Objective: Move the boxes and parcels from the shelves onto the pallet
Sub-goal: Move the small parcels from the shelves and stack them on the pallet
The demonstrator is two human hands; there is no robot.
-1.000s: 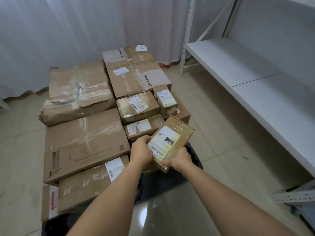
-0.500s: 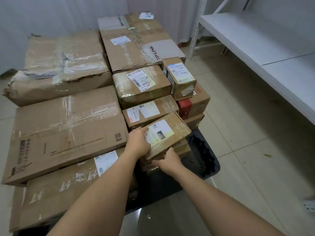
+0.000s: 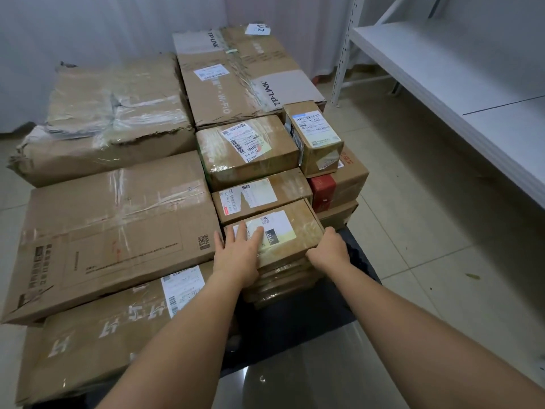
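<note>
A small brown parcel (image 3: 298,228) with a white label lies flat on a stack of thin parcels near the pallet's front right. My left hand (image 3: 239,255) rests flat on its top, fingers straight over the label. My right hand (image 3: 328,250) curls round the parcel's near right corner. Several cardboard boxes fill the black pallet (image 3: 295,317): a large TP-LINK box (image 3: 241,81) at the back, a crushed taped box (image 3: 103,122) at the left, and long flat boxes (image 3: 118,228) in front.
A white metal shelf (image 3: 460,72) runs along the right, its board bare. A white curtain hangs behind the pallet. Tiled floor (image 3: 413,246) lies between pallet and shelf. A small upright labelled box (image 3: 315,137) stands on a red-marked box (image 3: 339,184).
The parcel went from held tilted above the stack to lying flat on it. My left hand opened flat on its top; my right hand stayed at its corner. My head moved closer.
</note>
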